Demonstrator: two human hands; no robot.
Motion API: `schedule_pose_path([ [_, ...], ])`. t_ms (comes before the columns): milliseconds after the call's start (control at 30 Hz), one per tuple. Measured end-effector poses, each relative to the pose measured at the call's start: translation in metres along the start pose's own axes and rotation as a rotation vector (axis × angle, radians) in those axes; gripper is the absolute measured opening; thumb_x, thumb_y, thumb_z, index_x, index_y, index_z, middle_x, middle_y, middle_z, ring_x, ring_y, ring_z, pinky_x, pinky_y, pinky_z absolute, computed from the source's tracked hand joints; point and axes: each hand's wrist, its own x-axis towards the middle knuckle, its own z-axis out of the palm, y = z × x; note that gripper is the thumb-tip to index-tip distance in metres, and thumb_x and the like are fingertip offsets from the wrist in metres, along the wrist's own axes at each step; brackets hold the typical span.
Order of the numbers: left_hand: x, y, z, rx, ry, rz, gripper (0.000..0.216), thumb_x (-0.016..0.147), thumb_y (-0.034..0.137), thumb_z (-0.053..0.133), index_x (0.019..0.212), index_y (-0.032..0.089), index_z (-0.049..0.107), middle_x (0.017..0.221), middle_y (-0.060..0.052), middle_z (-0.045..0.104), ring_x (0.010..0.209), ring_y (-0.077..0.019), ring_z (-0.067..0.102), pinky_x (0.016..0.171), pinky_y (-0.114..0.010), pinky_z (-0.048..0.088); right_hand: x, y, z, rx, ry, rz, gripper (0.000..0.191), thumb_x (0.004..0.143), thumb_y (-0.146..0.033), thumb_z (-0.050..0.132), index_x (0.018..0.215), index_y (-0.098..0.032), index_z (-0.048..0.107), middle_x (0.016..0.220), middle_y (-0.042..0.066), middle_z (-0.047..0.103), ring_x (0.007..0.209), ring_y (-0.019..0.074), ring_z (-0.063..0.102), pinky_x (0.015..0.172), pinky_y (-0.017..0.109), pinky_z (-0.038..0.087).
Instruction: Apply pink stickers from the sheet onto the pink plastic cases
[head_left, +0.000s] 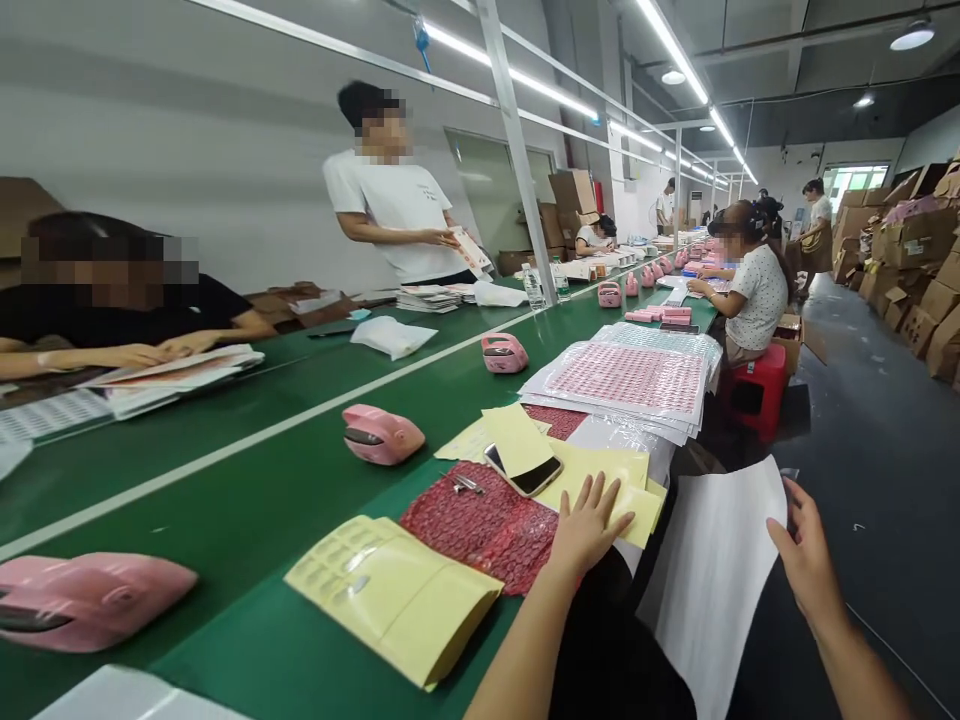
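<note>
My left hand [589,525] lies flat with fingers spread on yellow backing sheets [600,475] at the edge of the green belt [247,500]. Beside it lies a red sticker sheet [480,525] with small metal tweezers [469,485] on top. A phone [525,472] rests on the yellow sheets, partly under another yellow sheet [517,435]. My right hand [806,555] grips the right edge of a large white sheet [712,580] hanging off the belt's edge over my lap. A stack of yellow sheets [394,590] lies nearer to me.
Pink handheld devices [382,435] sit spaced along the belt, one at the near left [86,598]. Stacks of pink sticker sheets [626,380] lie ahead. Seated and standing people work on both sides; one sits on a red stool [757,385]. Cardboard boxes [915,260] line the right aisle.
</note>
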Motion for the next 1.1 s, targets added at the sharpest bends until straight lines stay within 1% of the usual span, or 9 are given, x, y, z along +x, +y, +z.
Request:
schedule_pose_path([
  [133, 0.002, -0.007, -0.001, -0.017, 0.09, -0.064, 0.054, 0.085, 0.042, 0.032, 0.131, 0.015, 0.026, 0.14, -0.01, 0.022, 0.129, -0.0232, 0.014, 0.104, -0.046, 0.014, 0.003, -0.04, 0.022, -0.037, -0.044, -0.121, 0.07, 0.067, -0.025, 0.053, 0.131, -0.019, 0.023, 0.062, -0.006, 0.048, 0.053, 0.0117, 0.047, 0.055, 0.026, 0.043],
  [200, 0.0, -0.013, -0.005, -0.015, 0.162, -0.125, 0.049, 0.088, 0.035, 0.025, 0.13, 0.01, 0.027, 0.139, -0.013, 0.025, 0.129, -0.0214, 0.017, 0.104, -0.039, 0.019, 0.012, -0.061, 0.041, -0.157, 0.006, -0.266, 0.063, 0.068, -0.02, 0.048, 0.128, -0.019, 0.03, 0.058, -0.007, 0.042, 0.049, 0.0104, 0.042, 0.056, 0.025, 0.042],
  [300, -0.006, -0.03, -0.015, 0.009, 0.236, -0.184, 0.042, 0.088, 0.025, 0.02, 0.122, 0.008, 0.038, 0.131, -0.014, 0.037, 0.123, -0.0189, 0.031, 0.1, -0.032, 0.027, 0.029, -0.091, 0.084, -0.385, 0.064, -0.472, 0.038, 0.07, -0.013, 0.037, 0.103, -0.018, 0.057, 0.063, -0.001, 0.046, 0.056, 0.0124, 0.046, 0.063, 0.027, 0.041],
  [400, -0.009, -0.056, -0.027, 0.057, 0.218, -0.169, 0.038, 0.082, 0.016, 0.031, 0.117, 0.011, 0.045, 0.117, -0.013, 0.051, 0.109, -0.0206, 0.047, 0.09, -0.032, 0.038, 0.042, -0.109, 0.143, -0.677, -0.087, -0.481, 0.035, 0.074, -0.011, 0.032, 0.09, -0.019, 0.062, 0.083, 0.006, 0.053, 0.071, 0.016, 0.053, 0.067, 0.028, 0.041],
  [500, -0.002, -0.082, -0.036, 0.121, 0.147, -0.08, 0.045, 0.074, 0.008, 0.038, 0.118, 0.016, 0.045, 0.119, -0.011, 0.051, 0.109, -0.021, 0.047, 0.088, -0.031, 0.039, 0.048, -0.102, 0.209, -0.945, -0.371, -0.371, 0.033, 0.076, -0.011, 0.034, 0.094, -0.019, 0.061, 0.097, 0.009, 0.054, 0.074, 0.0189, 0.056, 0.063, 0.03, 0.041],
  [667, 0.021, -0.111, -0.048, 0.228, -0.034, 0.145, 0.048, 0.075, 0.008, 0.042, 0.121, 0.022, 0.043, 0.132, -0.009, 0.04, 0.114, -0.0234, 0.044, 0.089, -0.035, 0.04, 0.057, -0.051, 0.279, -0.985, -0.536, -0.321, 0.03, 0.079, -0.011, 0.035, 0.086, -0.016, 0.064, 0.096, 0.011, 0.058, 0.075, 0.0191, 0.059, 0.064, 0.029, 0.041],
  [800, 0.033, -0.124, -0.053, 0.294, -0.113, 0.293, 0.049, 0.074, 0.003, 0.04, 0.119, 0.023, 0.044, 0.134, -0.008, 0.036, 0.121, -0.0274, 0.034, 0.094, -0.047, 0.034, 0.059, -0.016, 0.287, -0.963, -0.663, -0.313, 0.031, 0.082, -0.016, 0.034, 0.096, -0.017, 0.062, 0.098, 0.011, 0.059, 0.083, 0.0186, 0.059, 0.071, 0.028, 0.042],
  [933, 0.04, -0.126, -0.057, 0.324, -0.126, 0.411, 0.043, 0.076, 0.005, 0.038, 0.118, 0.015, 0.045, 0.131, -0.013, 0.039, 0.12, -0.025, 0.035, 0.096, -0.04, 0.034, 0.044, 0.0, 0.269, -0.89, -0.847, -0.367, 0.048, 0.077, -0.026, 0.048, 0.123, -0.017, 0.043, 0.113, 0.01, 0.057, 0.101, 0.0184, 0.053, 0.087, 0.029, 0.038],
  [1100, 0.04, -0.122, -0.078, 0.331, -0.079, 0.503, 0.028, 0.08, 0.011, 0.036, 0.102, 0.013, 0.053, 0.103, -0.013, 0.057, 0.1, -0.0237, 0.049, 0.094, -0.039, 0.034, 0.027, 0.01, 0.242, -0.866, -1.055, -0.434, 0.066, 0.073, -0.043, 0.051, 0.13, -0.014, 0.033, 0.139, 0.012, 0.028, 0.129, 0.0261, 0.018, 0.104, 0.048, 0.006],
])
